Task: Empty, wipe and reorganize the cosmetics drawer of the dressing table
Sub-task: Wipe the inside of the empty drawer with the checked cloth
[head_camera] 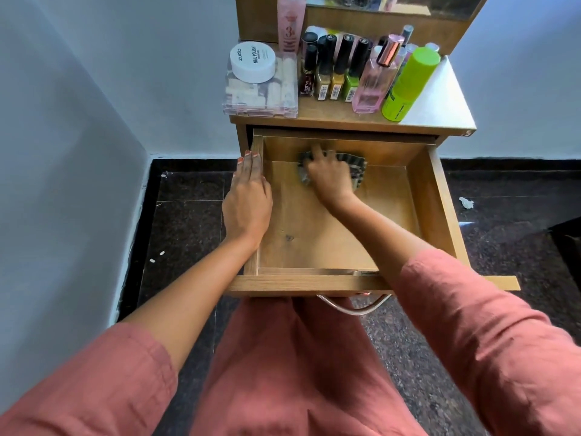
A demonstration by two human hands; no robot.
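The wooden drawer of the dressing table is pulled out, and apart from the cloth nothing lies inside it. My right hand presses a grey patterned cloth against the drawer's floor near the back wall. My left hand lies flat along the drawer's left side wall, fingers extended toward the back. The cosmetics stand on the tabletop: a white nail polish remover jar on a clear plastic box, several nail polish bottles, a pink perfume bottle, a green bottle and a tall pink bottle.
A mirror rises behind the cosmetics. A metal handle hangs under the drawer's front. Dark speckled floor surrounds the table, with a scrap of white paper at the right. A pale wall stands close on the left. My lap is right under the drawer front.
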